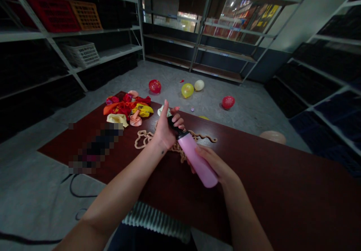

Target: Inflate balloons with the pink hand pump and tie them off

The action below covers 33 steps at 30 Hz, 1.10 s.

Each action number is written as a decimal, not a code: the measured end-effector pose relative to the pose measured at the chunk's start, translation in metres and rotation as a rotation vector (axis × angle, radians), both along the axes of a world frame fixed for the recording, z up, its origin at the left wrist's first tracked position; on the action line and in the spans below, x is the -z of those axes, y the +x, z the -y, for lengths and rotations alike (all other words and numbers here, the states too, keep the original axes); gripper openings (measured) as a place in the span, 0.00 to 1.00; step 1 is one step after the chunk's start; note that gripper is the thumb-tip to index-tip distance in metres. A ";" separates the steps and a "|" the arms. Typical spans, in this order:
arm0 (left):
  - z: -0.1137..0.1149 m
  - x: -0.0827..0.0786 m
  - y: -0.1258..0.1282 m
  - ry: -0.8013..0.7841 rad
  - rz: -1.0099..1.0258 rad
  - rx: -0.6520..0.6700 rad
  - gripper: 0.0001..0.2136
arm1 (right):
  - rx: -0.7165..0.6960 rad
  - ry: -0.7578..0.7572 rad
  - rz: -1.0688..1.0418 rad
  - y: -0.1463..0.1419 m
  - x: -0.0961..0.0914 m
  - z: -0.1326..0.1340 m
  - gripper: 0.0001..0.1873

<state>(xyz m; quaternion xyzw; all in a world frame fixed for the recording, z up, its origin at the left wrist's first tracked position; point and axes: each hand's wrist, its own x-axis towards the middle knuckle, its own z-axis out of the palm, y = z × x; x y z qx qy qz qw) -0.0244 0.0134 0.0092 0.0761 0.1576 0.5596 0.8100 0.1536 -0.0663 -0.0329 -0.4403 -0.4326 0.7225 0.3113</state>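
Between my hands is a balloon pump [197,161] with a pink barrel and a black end, slanting over the table. My left hand [168,128] closes around the black end, thumb pointing up. A limp white balloon [163,111] shows just beyond that hand; whether it sits on the pump's nozzle is hidden. My right hand [212,163] wraps the lower part of the pink barrel. Under the pump lies a tangled tan cord [144,138]. Left of my left hand, a heap of flat balloons [128,106] in red, orange, yellow and peach rests on the dark table [267,179].
A blurred-out dark item [97,147] lies at the table's left edge. Inflated balloons sit on the floor beyond, including a red one [155,86], a yellow one [187,90] and another red one [228,102]. Shelving [194,47] with crates [80,53] surrounds the area.
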 end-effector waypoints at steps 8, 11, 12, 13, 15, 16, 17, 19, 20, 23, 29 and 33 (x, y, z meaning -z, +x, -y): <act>-0.007 -0.001 -0.009 -0.110 -0.058 -0.152 0.27 | -0.080 0.091 0.180 0.001 -0.007 0.001 0.41; -0.014 0.000 -0.016 -0.116 -0.072 -0.214 0.27 | -0.114 0.139 0.261 0.002 -0.008 0.000 0.41; -0.016 0.001 -0.018 -0.117 -0.068 -0.238 0.27 | -0.122 0.156 0.291 0.003 -0.009 -0.001 0.41; -0.018 0.002 -0.021 -0.119 -0.061 -0.261 0.27 | -0.134 0.173 0.323 0.004 -0.011 -0.002 0.40; -0.023 0.004 -0.028 -0.127 -0.045 -0.300 0.26 | -0.164 0.222 0.411 0.008 -0.017 -0.004 0.39; -0.025 0.004 -0.032 -0.133 -0.036 -0.319 0.26 | -0.183 0.261 0.473 0.010 -0.020 -0.006 0.38; -0.027 0.004 -0.035 -0.140 -0.026 -0.336 0.25 | -0.195 0.319 0.547 0.013 -0.025 -0.007 0.38; -0.029 0.003 -0.042 -0.146 -0.004 -0.370 0.23 | -0.186 0.478 0.705 0.019 -0.034 -0.009 0.37; -0.030 0.002 -0.044 -0.145 0.000 -0.385 0.23 | -0.175 0.547 0.774 0.022 -0.039 -0.010 0.37; -0.028 -0.004 -0.050 -0.118 -0.021 -0.458 0.22 | -0.172 0.673 0.940 0.032 -0.049 -0.014 0.36; -0.023 -0.014 -0.056 -0.033 -0.116 -0.715 0.21 | -0.052 1.018 1.288 0.049 -0.028 -0.029 0.30; -0.021 -0.016 -0.059 0.013 -0.204 -0.788 0.22 | 0.124 1.125 1.467 0.047 0.008 -0.034 0.26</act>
